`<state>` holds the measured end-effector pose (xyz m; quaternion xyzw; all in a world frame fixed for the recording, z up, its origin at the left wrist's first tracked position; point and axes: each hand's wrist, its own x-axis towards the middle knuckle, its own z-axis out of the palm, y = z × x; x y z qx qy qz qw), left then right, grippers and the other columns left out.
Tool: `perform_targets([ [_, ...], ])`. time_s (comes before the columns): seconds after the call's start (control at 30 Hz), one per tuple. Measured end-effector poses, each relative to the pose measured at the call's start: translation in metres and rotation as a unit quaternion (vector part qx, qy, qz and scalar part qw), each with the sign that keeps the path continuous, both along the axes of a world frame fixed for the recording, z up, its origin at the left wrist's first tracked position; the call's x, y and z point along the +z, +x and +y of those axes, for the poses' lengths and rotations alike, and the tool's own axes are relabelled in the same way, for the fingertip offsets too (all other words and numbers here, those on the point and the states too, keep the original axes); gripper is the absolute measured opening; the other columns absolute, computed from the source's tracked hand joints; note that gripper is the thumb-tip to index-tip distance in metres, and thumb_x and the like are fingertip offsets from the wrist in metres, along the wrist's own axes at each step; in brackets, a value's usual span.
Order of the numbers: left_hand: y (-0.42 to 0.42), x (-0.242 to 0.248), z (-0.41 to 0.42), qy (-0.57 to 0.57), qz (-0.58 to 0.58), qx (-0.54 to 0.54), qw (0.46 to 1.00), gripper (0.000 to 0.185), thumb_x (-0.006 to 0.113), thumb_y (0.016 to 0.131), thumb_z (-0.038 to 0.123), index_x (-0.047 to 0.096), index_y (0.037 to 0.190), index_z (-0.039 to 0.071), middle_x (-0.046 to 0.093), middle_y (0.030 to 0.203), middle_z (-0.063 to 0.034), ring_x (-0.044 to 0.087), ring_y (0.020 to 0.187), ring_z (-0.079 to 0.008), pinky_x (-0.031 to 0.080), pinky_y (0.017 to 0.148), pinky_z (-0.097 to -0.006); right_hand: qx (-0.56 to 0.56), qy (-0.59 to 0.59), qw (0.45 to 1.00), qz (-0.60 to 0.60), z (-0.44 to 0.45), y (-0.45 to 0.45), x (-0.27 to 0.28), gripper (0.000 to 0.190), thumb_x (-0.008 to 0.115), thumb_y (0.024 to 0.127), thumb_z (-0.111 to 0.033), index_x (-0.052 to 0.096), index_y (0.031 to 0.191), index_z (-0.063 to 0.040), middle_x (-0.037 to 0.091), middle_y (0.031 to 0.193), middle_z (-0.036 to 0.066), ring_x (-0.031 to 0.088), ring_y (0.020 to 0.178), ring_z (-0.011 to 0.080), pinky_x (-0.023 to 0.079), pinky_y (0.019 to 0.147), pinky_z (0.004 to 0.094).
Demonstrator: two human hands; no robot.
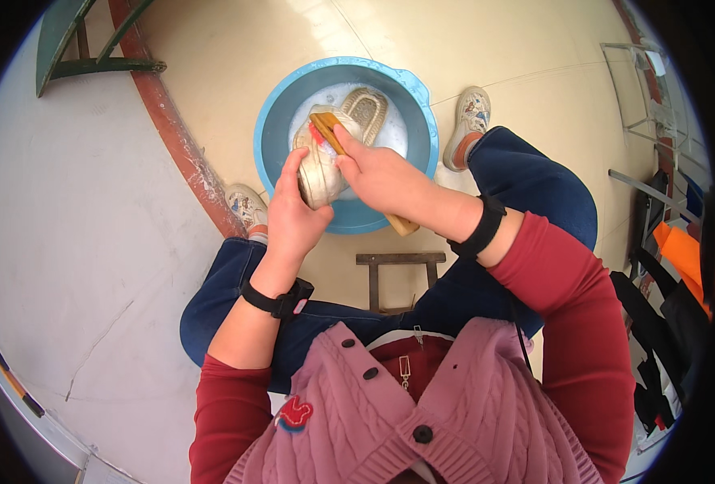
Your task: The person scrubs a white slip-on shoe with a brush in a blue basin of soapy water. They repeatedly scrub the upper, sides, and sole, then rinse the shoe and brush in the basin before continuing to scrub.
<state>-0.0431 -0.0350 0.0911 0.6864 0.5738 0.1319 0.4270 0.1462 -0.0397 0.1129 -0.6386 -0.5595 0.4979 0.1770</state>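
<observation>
My left hand (298, 212) grips a wet whitish shoe (320, 175) by its near end and side, above soapy water (393, 136) in a blue plastic basin (262, 139). In my right hand (381, 175) is a wooden-handled scrubbing brush (327, 124), its red bristles against the shoe's upper. The handle's other end sticks out below my palm, over the basin's near rim. A second shoe (366, 112) lies in the suds behind the first, its patterned sole facing up. My fingers and the brush cover part of the held shoe.
The basin stands on a tiled floor (242, 78) between my feet. A small stool (401, 259) is nearer to me. Green wooden furniture (103, 68) stands at the upper left, beyond a red floor strip (170, 127). Metal racks (641, 121) and dark and orange items (681, 254) line the right.
</observation>
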Motion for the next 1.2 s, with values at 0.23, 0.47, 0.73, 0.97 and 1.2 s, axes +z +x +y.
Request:
perform_targets([
  [0.23, -0.002, 0.007, 0.011, -0.045, -0.014, 0.075, 0.996, 0.088, 0.073, 0.069, -0.004, 0.033, 0.146, 0.015, 0.061, 0.127, -0.0217, 0.065, 0.113, -0.0372, 0.055, 0.090, -0.0397, 0.026, -0.059, 0.993, 0.096, -0.004, -0.003, 0.007, 0.058, 0.045, 0.104, -0.029, 0.032, 0.156, -0.007, 0.069, 0.089, 0.028, 0.068, 0.083, 0.0440, 0.053, 0.075, 0.0493],
  [0.47, -0.002, 0.010, 0.018, -0.115, -0.135, 0.157, 0.972, 0.095, 0.077, 0.067, -0.004, 0.028, 0.147, 0.012, 0.056, 0.132, -0.0178, 0.065, 0.113, -0.0273, 0.056, 0.093, -0.0352, -0.049, -0.061, 0.997, 0.012, 0.002, -0.006, -0.001, 0.059, 0.046, 0.104, -0.031, 0.032, 0.156, -0.007, 0.067, 0.085, 0.031, 0.066, 0.077, 0.0474, 0.052, 0.073, 0.0516],
  [0.73, -0.009, 0.005, 0.010, -0.267, -0.192, 0.271, 0.905, 0.102, 0.081, 0.067, -0.001, 0.023, 0.150, 0.014, 0.052, 0.132, -0.0134, 0.062, 0.111, -0.0252, 0.057, 0.080, -0.0341, -0.028, -0.003, 1.000, 0.002, -0.005, -0.010, -0.008, 0.061, 0.046, 0.103, -0.030, 0.028, 0.158, -0.008, 0.067, 0.084, 0.030, 0.066, 0.077, 0.0460, 0.053, 0.071, 0.0502],
  [0.97, -0.011, -0.002, 0.007, -0.346, -0.236, 0.348, 0.839, 0.099, 0.078, 0.073, -0.003, 0.020, 0.151, 0.018, 0.051, 0.136, -0.0121, 0.061, 0.114, -0.0271, 0.058, 0.077, -0.0370, 0.036, 0.035, 0.992, 0.117, -0.023, -0.018, -0.011, 0.060, 0.047, 0.103, -0.028, 0.030, 0.156, -0.005, 0.067, 0.086, 0.030, 0.066, 0.080, 0.0471, 0.053, 0.075, 0.0519],
  [1.2, -0.012, 0.005, 0.009, -0.308, -0.254, 0.363, 0.842, 0.098, 0.075, 0.075, -0.006, 0.019, 0.151, 0.018, 0.048, 0.138, -0.0123, 0.059, 0.118, -0.0288, 0.059, 0.081, -0.0404, 0.002, -0.020, 0.999, 0.046, -0.025, -0.015, -0.008, 0.060, 0.048, 0.103, -0.028, 0.030, 0.157, -0.007, 0.067, 0.085, 0.028, 0.066, 0.077, 0.0456, 0.052, 0.071, 0.0512],
])
